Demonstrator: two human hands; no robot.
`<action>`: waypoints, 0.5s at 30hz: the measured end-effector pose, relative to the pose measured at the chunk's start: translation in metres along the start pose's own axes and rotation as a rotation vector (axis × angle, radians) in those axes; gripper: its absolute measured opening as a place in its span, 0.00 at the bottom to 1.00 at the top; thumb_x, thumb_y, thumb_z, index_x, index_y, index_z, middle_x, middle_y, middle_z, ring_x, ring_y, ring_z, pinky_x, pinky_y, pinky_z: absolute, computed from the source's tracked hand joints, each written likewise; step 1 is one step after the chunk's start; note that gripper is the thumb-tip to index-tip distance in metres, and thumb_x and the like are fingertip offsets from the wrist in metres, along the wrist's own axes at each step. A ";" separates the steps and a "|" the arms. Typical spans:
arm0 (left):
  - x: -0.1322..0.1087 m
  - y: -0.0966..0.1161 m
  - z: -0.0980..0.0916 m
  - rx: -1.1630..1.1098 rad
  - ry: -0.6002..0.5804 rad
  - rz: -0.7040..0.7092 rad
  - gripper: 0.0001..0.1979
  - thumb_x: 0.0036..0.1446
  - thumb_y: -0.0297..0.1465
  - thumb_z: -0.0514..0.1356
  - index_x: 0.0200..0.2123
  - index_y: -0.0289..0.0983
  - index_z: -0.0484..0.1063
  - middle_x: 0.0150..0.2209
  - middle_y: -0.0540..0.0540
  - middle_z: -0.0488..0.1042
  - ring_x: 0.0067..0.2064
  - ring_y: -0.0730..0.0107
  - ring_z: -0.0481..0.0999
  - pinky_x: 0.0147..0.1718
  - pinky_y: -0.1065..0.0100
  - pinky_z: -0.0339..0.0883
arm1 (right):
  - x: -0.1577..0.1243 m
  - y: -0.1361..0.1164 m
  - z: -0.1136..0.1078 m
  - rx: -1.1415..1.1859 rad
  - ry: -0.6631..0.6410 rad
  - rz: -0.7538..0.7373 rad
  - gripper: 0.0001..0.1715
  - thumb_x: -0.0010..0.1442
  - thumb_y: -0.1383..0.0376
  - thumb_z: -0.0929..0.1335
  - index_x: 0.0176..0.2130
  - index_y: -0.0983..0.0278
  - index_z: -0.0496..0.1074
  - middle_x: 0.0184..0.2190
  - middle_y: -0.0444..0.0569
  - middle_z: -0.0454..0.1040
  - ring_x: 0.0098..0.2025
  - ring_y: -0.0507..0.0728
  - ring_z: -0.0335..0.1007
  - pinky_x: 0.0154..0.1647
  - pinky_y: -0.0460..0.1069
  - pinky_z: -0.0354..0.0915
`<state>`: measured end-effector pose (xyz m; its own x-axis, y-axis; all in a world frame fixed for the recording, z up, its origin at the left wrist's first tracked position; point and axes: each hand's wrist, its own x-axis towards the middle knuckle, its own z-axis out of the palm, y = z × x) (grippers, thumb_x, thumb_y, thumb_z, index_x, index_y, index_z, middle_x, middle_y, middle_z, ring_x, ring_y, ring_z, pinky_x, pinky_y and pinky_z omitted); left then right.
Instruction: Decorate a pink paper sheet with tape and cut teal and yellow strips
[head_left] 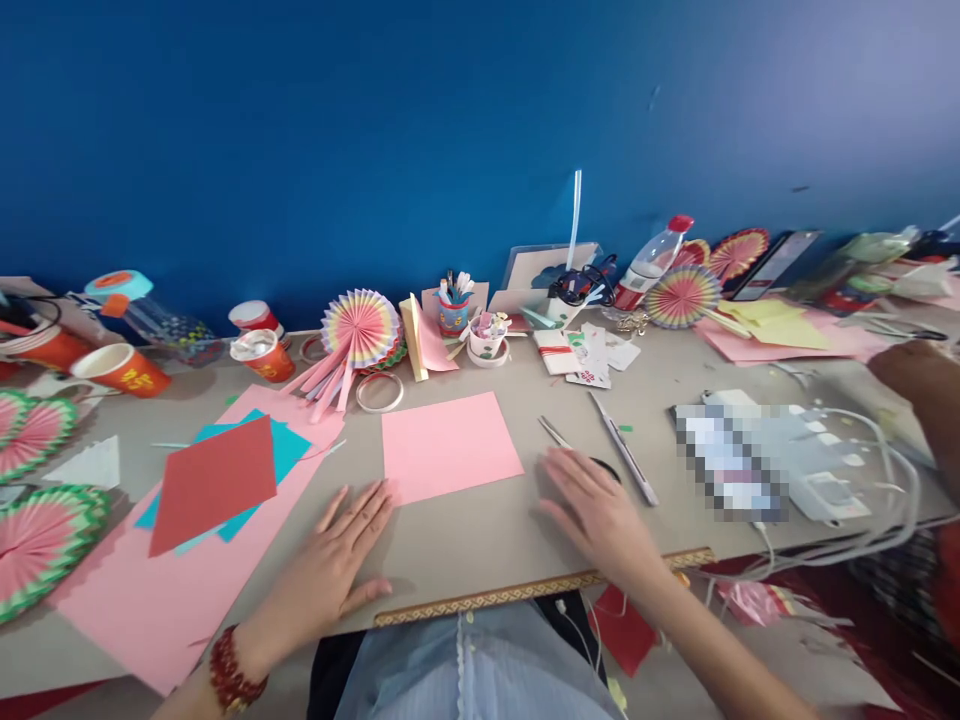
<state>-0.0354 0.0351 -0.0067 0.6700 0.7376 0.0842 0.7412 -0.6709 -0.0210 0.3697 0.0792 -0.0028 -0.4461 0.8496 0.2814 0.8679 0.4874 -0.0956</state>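
My left hand (pixel 339 558) lies flat on the grey table (pixel 465 530), fingers spread and holding nothing, its fingertips just short of the lower left corner of a pink square of paper (pixel 448 446). My right hand (pixel 596 505) rests palm down to the right of that paper, fingers stretched out, lying over the black handles of a pair of scissors (pixel 561 438) whose blades point up and left. A grey craft knife (pixel 624 449) lies just right of that hand.
A red sheet (pixel 214 480) lies on blue and large pink sheets at left. Folded paper fans (pixel 361 328), red cups (pixel 120 368), tape rings and a pen pot line the back. A power strip with cables (pixel 810 460) is at right, beside another person's arm (pixel 919 385).
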 end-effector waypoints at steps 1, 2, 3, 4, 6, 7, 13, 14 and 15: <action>0.000 0.000 0.000 0.003 0.001 0.001 0.40 0.67 0.54 0.46 0.73 0.37 0.42 0.72 0.40 0.49 0.72 0.53 0.51 0.69 0.49 0.42 | -0.001 0.012 -0.006 0.005 0.032 0.069 0.27 0.71 0.56 0.60 0.64 0.60 0.66 0.62 0.54 0.69 0.63 0.64 0.65 0.61 0.61 0.64; 0.000 0.000 0.001 0.006 -0.002 0.001 0.41 0.68 0.54 0.46 0.73 0.36 0.41 0.72 0.39 0.49 0.72 0.53 0.51 0.69 0.49 0.42 | -0.002 0.026 -0.011 -0.002 0.088 0.128 0.25 0.70 0.56 0.59 0.61 0.61 0.69 0.59 0.54 0.73 0.59 0.64 0.68 0.60 0.61 0.65; 0.000 0.001 0.001 0.011 -0.004 -0.001 0.41 0.68 0.54 0.45 0.73 0.36 0.41 0.72 0.39 0.49 0.72 0.53 0.51 0.69 0.49 0.43 | -0.003 0.041 -0.016 -0.015 0.116 0.202 0.24 0.70 0.56 0.59 0.58 0.62 0.72 0.56 0.54 0.75 0.57 0.64 0.70 0.59 0.60 0.66; -0.001 0.001 0.001 0.018 -0.004 -0.006 0.40 0.68 0.54 0.45 0.73 0.35 0.41 0.72 0.39 0.49 0.72 0.53 0.51 0.69 0.49 0.43 | -0.004 0.055 -0.020 -0.040 0.133 0.263 0.24 0.70 0.56 0.59 0.55 0.63 0.74 0.53 0.55 0.77 0.55 0.65 0.71 0.56 0.59 0.67; -0.001 0.002 0.001 0.039 0.000 -0.014 0.41 0.68 0.53 0.45 0.73 0.34 0.41 0.72 0.39 0.48 0.72 0.53 0.50 0.69 0.50 0.42 | -0.004 0.080 -0.024 -0.092 0.104 0.356 0.25 0.69 0.55 0.58 0.51 0.63 0.75 0.47 0.55 0.79 0.48 0.65 0.74 0.48 0.58 0.70; -0.001 0.002 0.001 0.050 0.001 -0.016 0.41 0.68 0.53 0.45 0.73 0.34 0.41 0.72 0.39 0.48 0.72 0.53 0.49 0.69 0.51 0.41 | -0.004 0.088 -0.024 -0.107 0.082 0.393 0.25 0.69 0.54 0.58 0.50 0.63 0.75 0.45 0.55 0.79 0.46 0.65 0.75 0.44 0.57 0.70; 0.001 0.002 0.001 0.077 -0.017 -0.022 0.42 0.67 0.54 0.46 0.73 0.33 0.41 0.73 0.40 0.45 0.73 0.54 0.46 0.70 0.52 0.37 | 0.008 0.100 -0.012 -0.160 -0.014 0.525 0.24 0.66 0.51 0.59 0.41 0.62 0.76 0.39 0.53 0.79 0.36 0.61 0.75 0.30 0.53 0.63; 0.002 0.002 0.001 0.079 -0.019 -0.021 0.43 0.67 0.54 0.46 0.73 0.33 0.40 0.73 0.40 0.45 0.73 0.54 0.46 0.69 0.52 0.38 | 0.010 0.100 -0.009 -0.156 -0.020 0.538 0.23 0.65 0.51 0.59 0.39 0.62 0.76 0.38 0.53 0.79 0.35 0.61 0.75 0.29 0.52 0.63; 0.002 0.002 0.001 0.080 -0.019 -0.021 0.43 0.67 0.54 0.46 0.73 0.32 0.40 0.73 0.40 0.46 0.73 0.54 0.47 0.69 0.53 0.39 | 0.012 0.100 -0.007 -0.145 -0.021 0.552 0.22 0.64 0.52 0.59 0.37 0.62 0.75 0.38 0.53 0.79 0.35 0.61 0.75 0.28 0.52 0.62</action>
<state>-0.0327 0.0348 -0.0071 0.6547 0.7530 0.0662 0.7553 -0.6479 -0.0991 0.4529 0.1365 -0.0020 0.0791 0.9750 0.2078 0.9940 -0.0613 -0.0907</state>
